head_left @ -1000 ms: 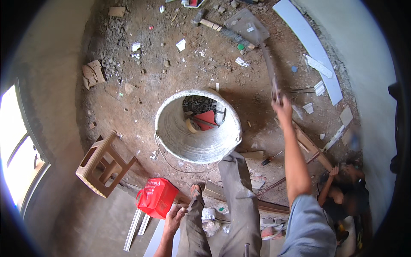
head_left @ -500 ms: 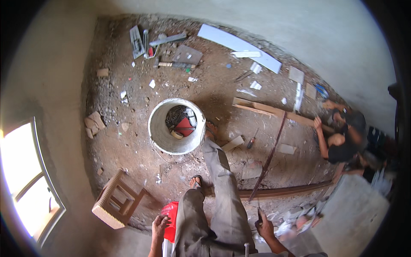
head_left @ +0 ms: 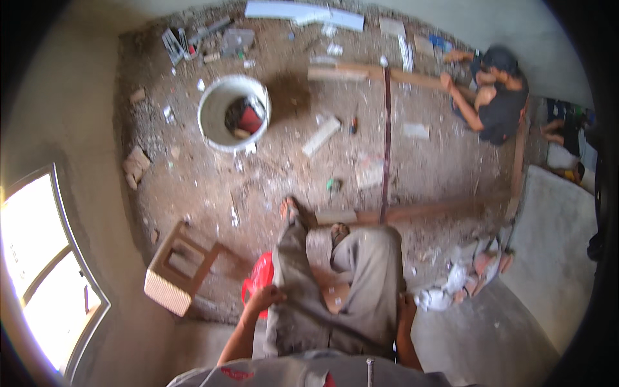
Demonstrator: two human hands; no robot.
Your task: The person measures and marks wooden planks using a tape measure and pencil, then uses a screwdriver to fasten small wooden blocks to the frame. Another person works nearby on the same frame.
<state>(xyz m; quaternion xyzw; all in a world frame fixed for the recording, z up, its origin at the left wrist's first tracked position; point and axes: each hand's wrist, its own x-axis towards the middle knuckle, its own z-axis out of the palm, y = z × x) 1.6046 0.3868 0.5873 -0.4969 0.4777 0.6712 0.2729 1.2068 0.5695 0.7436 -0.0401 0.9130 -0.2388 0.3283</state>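
Note:
My left hand (head_left: 265,298) rests at my left thigh with its fingers curled loosely, and nothing shows in them. Just behind it is a red plastic bag (head_left: 260,276). At the outer side of my right thigh is my right hand (head_left: 406,307); its fingers are largely hidden, so what it holds does not show. My trouser legs (head_left: 367,267) are bent at the knees, with both feet on the dirty floor. A white bucket (head_left: 210,121) stands ahead to the left, with a red thing and dark items inside.
A brown woven-sided stool (head_left: 169,293) lies tipped at left. Brown wooden frame bars (head_left: 445,209) lie on the floor, crossed by a dark strip (head_left: 387,142). A co-worker (head_left: 503,103) crouches at far right. Trowels (head_left: 174,46), a white panel (head_left: 303,11) and rubble (head_left: 137,166) lie around.
My right foot has come back from beside the bucket. The bucket now appears farther off. My right hand, earlier around a thin dark tool, has moved in against my thigh.

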